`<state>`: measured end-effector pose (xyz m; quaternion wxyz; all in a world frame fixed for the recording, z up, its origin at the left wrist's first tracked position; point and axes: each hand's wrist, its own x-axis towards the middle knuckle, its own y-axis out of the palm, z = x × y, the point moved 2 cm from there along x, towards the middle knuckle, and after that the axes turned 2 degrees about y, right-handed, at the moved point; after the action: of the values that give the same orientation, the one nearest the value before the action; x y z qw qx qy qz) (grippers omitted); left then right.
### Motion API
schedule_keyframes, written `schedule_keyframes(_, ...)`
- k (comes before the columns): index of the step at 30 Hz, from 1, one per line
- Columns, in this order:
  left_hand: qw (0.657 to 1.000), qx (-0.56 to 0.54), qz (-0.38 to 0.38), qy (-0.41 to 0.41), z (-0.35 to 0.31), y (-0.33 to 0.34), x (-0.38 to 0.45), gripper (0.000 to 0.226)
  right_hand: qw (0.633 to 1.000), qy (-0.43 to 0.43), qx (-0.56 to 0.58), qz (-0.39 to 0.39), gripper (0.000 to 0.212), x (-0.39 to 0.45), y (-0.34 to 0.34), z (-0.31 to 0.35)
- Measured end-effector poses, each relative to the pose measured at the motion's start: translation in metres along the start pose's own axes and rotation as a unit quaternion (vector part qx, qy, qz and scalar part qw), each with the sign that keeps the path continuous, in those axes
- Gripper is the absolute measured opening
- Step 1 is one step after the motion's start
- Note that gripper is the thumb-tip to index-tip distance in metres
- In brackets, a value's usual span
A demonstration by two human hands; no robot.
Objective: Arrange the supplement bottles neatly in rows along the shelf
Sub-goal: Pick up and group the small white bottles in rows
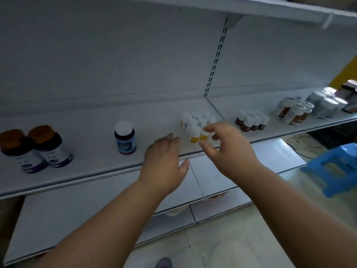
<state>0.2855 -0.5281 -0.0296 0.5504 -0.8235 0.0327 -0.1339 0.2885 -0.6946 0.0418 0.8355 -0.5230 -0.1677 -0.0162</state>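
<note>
A cluster of small white-capped bottles with yellow labels (195, 130) stands on the white shelf (92, 167). My left hand (164, 163) hovers just left of the cluster with fingers straight, holding nothing. My right hand (226, 146) is at the cluster's right front, fingers spread and loosely bent, thumb below; it holds nothing that I can see. Left of the hands stands a dark bottle with a white cap and blue label (125, 138). Two brown-capped bottles with purple-white labels (36, 149) stand at the far left.
Right of the shelf joint stand small dark brown bottles with white caps (252, 121), then orange-labelled bottles (294, 111) and white tubs (324, 103). Lower white shelves (212, 182) jut out beneath. A blue plastic stool (336, 167) stands on the floor at right.
</note>
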Motion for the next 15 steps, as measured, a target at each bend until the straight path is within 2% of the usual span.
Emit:
schedule_keyframes(5,0.996,0.057,0.070,-0.021,0.010,0.027,0.051,0.095,0.987,-0.069,-0.140,0.037,0.047,0.061,0.038,-0.028)
schedule_keyframes(8,0.989,0.093,0.111,-0.043,0.016,0.045,0.054,0.113,0.975,-0.108,-0.192,0.018,0.041,0.068,0.056,-0.042)
schedule_keyframes(12,0.982,0.116,0.136,-0.054,0.016,0.053,0.056,0.112,0.968,-0.158,-0.195,-0.030,0.030,0.070,0.062,-0.050)
schedule_keyframes(15,0.978,0.136,0.143,-0.066,0.014,0.051,0.057,0.112,0.964,-0.181,-0.190,-0.036,0.027,0.073,0.063,-0.055)
